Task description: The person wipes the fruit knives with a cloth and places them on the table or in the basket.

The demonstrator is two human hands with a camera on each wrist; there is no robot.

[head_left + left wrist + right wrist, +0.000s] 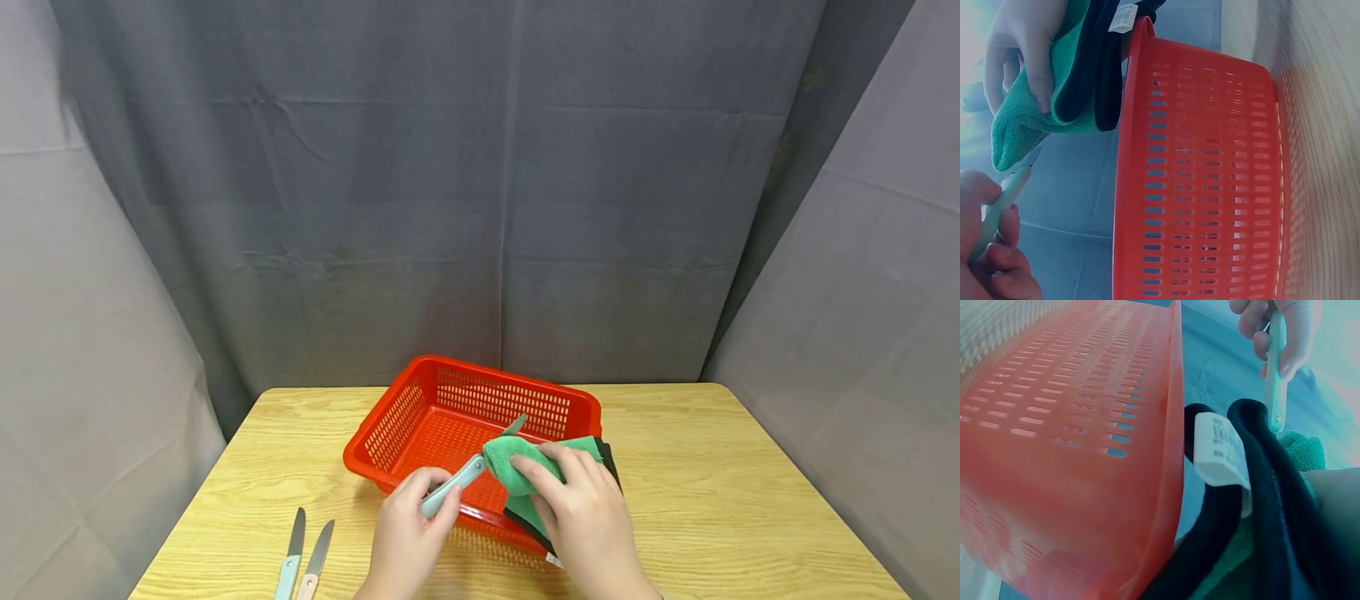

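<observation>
My left hand [412, 529] grips a knife by its pale blue-green handle [454, 486], above the near rim of a red plastic basket [382, 417]. The knife's blade points up and away to the right, with its tip [516, 424] showing past a green cloth. Folded around the middle of the blade, this green cloth [517, 467] is held in my right hand [588, 512], fingers bent over it. Its black edging and white label [1219, 447] hang beside the basket's side in the right wrist view. The covered part of the blade is hidden.
Two more knives lie at the table's front left, one with a pale blue handle [288, 575] and one with a pinkish handle [308, 585]. The wooden table [720, 492] ends at a grey curtain [375, 208] behind, with lighter cloth at both sides.
</observation>
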